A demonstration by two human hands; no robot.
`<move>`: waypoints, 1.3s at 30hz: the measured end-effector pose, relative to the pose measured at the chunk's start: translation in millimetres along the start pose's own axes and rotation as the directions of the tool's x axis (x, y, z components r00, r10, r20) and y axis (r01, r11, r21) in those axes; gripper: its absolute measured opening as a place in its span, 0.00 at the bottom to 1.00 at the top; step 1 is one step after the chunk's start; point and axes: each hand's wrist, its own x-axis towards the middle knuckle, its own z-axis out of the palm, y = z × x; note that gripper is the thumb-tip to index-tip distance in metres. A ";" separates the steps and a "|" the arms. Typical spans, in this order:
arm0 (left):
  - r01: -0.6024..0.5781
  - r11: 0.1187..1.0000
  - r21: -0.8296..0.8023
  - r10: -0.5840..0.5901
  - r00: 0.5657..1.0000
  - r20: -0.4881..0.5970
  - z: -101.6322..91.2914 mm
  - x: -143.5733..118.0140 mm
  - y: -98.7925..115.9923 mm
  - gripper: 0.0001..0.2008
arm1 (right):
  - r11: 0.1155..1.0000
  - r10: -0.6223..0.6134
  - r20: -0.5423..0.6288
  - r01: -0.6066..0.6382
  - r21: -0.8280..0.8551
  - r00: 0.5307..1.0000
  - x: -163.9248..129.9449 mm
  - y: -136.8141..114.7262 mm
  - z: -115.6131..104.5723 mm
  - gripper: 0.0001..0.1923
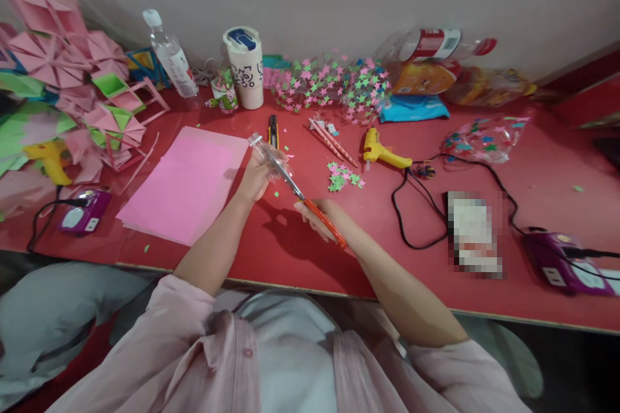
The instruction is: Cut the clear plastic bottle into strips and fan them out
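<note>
My left hand (pixel 258 175) is closed around a small clear plastic piece, seemingly a cut bottle top (pixel 255 139), with a whitish rim at its upper end. In my right hand (pixel 325 211) is a pair of scissors (pixel 334 231) with orange handles. Their metal blades point up and left and lie against the plastic piece. Whether the blades are apart, I cannot tell. Just beyond my left hand lies a yellow and black utility knife (pixel 274 131). Small green and pink paper stars (pixel 341 177) are scattered to the right of the blades.
Pink paper sheets (pixel 186 183) lie left on the red table (pixel 300 258). A yellow glue gun (pixel 386 151) with a black cord rests right. Along the wall stand a water bottle (pixel 170 57), a white tumbler (pixel 248 70) and star-covered shapes (pixel 334 86). Folded paper shapes (pixel 53 54) fill the left.
</note>
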 end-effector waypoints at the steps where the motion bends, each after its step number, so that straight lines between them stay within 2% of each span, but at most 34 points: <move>1: 0.001 1.000 -0.003 -0.001 1.000 -0.002 0.2 0.2 0.1 0.19 | 1.000 0.002 -0.001 -0.002 -0.002 1.000 0.9 0.9 0.2 0.28; 7: -0.018 1.000 -0.014 0.018 1.000 0.000 1.9 0.2 4.2 0.18 | 0.999 0.024 -0.020 -0.025 -0.026 1.000 2.4 -0.1 2.7 0.27; 10: -0.026 1.000 0.010 0.026 1.000 0.008 0.9 0.2 5.2 0.18 | 1.000 0.018 0.006 -0.018 0.025 1.000 0.9 -2.7 2.2 0.27; 13: -0.033 0.998 0.045 0.032 0.999 0.019 -0.5 0.3 2.3 0.18 | 0.997 -0.014 0.037 0.011 0.072 0.999 2.0 -2.5 0.2 0.28; 19: -0.003 0.995 0.104 0.000 0.999 0.033 -0.1 0.1 -4.8 0.19 | 1.000 -0.010 0.033 0.009 0.024 0.999 7.2 0.6 -2.2 0.28; 29: -0.032 0.994 0.106 0.027 0.999 0.046 -1.7 0.7 -3.8 0.15 | 0.996 0.075 -0.003 -0.075 0.040 0.997 -0.6 -7.8 -2.6 0.28; 34: -0.021 0.993 0.115 0.018 1.000 0.024 -2.6 1.0 -4.1 0.17 | 0.999 0.035 0.034 -0.036 0.041 0.999 3.0 -5.3 -5.3 0.28; 39: 0.001 0.987 0.162 -0.012 0.998 0.066 0.5 -0.7 -7.0 0.18 | 0.999 0.017 0.030 -0.019 0.045 0.999 4.8 -1.7 -7.5 0.27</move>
